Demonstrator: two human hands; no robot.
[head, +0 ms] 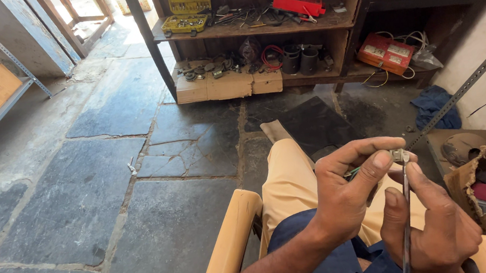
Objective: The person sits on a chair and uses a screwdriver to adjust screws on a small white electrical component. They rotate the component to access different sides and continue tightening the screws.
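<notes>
Underfoot, a floor [83, 199] of large, dark, uneven stone slabs with pale cracked joints, bearing a dark mat [313, 125], a crumpled blue cloth [437, 106] and a small pale scrap [132, 165]. Against the far wall, a wooden shelf unit [256, 29], upper board crowded with a yellow socket set [184, 23], a red case [298, 3] and loose hand tools [243, 16]. Lower down, three cardboard boxes [229, 86], black cylinders [300, 60] and a red device [385, 53] with trailing wires.
</notes>
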